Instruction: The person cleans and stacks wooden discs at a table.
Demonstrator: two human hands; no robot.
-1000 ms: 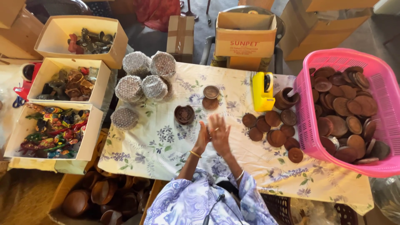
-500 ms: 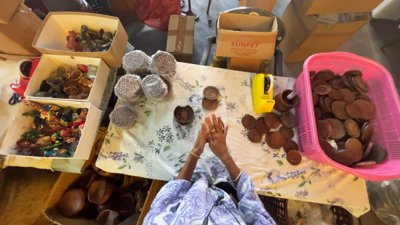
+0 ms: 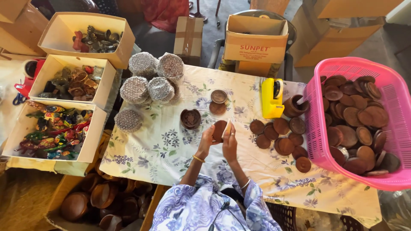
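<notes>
Nearest the camera, a person in a blue and white patterned top sits at the table, which is covered by a flowered cloth. Both hands are raised just above the cloth in front of the chest, close together, and between them they hold a round brown wooden lid. The left hand grips its left edge with the fingers curled around it; the right hand closes on its right edge, thumb toward the front. The lid stands nearly on edge, its flat face turned toward the camera, so it has no long axis to speak of; it lies between the two hands, touching both, a little nearer the fingertips than the palms. Neither hand is clearly closer to it.

Just beyond the hands, slightly to the left, a small dark wooden bowl sits open on the cloth, near the lid but apart from it. Behind it lie two more lids, touching one another. To the right of the hands a loose cluster of lids spreads toward a pink plastic basket heaped with more of them. A yellow tape dispenser and a small wooden pot stand just beside the basket. At the far left of the table are wrapped bundles, and beyond its left edge, open cardboard boxes of small painted things.
</notes>
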